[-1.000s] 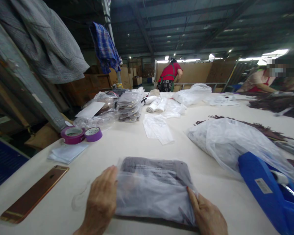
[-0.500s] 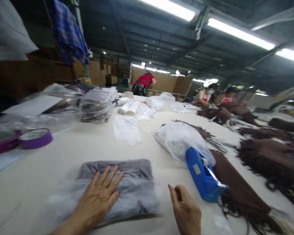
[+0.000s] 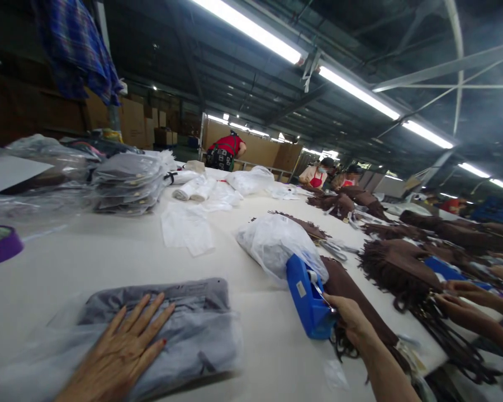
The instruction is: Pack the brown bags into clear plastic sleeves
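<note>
My left hand [image 3: 126, 346] lies flat, fingers spread, on a dark grey folded item [image 3: 193, 321] in a clear plastic bag; the bag's loose end spreads out to the left under my wrist. At the front end of a blue tape dispenser [image 3: 305, 298], my right hand [image 3: 350, 318] has its fingers closed at the end of the clear tape [image 3: 322, 293]. The dispenser stands against a white plastic bag [image 3: 280, 243] with greyish contents. A dark brown fringed piece [image 3: 354, 285] lies behind my right hand.
Stacked bagged grey items [image 3: 128, 181] and a purple tape roll [image 3: 0, 245] are on the left. Thin white plastic [image 3: 186, 229] lies mid-table. Brown fringed pieces [image 3: 398, 265] cover the right side, where another person's hands [image 3: 473, 307] are at work. Scissors [image 3: 333, 249] lie behind the dispenser.
My right hand has moved from the bare tabletop to the tape dispenser's front end. My left hand stays flat on the bagged item. The view has turned to the right.
</note>
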### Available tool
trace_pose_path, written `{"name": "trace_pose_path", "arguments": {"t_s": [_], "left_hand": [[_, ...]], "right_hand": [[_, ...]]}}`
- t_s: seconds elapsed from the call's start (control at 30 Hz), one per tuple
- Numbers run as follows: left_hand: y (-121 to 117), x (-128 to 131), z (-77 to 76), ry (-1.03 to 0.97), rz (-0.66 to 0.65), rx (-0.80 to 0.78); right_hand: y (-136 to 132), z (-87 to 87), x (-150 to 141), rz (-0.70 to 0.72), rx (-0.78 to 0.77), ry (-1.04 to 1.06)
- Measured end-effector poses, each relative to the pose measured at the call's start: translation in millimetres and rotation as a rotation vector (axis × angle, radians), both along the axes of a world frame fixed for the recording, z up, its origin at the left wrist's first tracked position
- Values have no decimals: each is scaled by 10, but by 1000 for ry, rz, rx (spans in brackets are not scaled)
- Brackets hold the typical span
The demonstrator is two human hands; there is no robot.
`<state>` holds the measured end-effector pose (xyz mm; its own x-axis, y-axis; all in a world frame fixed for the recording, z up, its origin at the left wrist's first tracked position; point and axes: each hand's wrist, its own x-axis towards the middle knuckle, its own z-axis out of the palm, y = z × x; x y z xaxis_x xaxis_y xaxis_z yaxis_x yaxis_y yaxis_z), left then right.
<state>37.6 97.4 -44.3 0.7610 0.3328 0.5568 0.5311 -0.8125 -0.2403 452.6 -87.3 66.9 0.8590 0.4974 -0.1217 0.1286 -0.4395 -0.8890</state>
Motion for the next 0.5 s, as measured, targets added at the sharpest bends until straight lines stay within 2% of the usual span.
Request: {"name": "trace_pose_path", "arguments": {"t_s": [0.13, 0.23, 0.4, 0.5], "left_hand": [[-2, -16, -34, 5, 24, -48], [17, -17, -52, 11, 27, -51], [31, -17, -82, 26, 79, -158], [16, -16, -72, 45, 109, -218]], "right_hand": [[-31, -16, 13, -50, 128, 94], [-218, -69, -33, -122, 254, 70], [-681, -379, -240, -216, 335, 135], [-760, -599, -290, -128, 281, 192]]}}
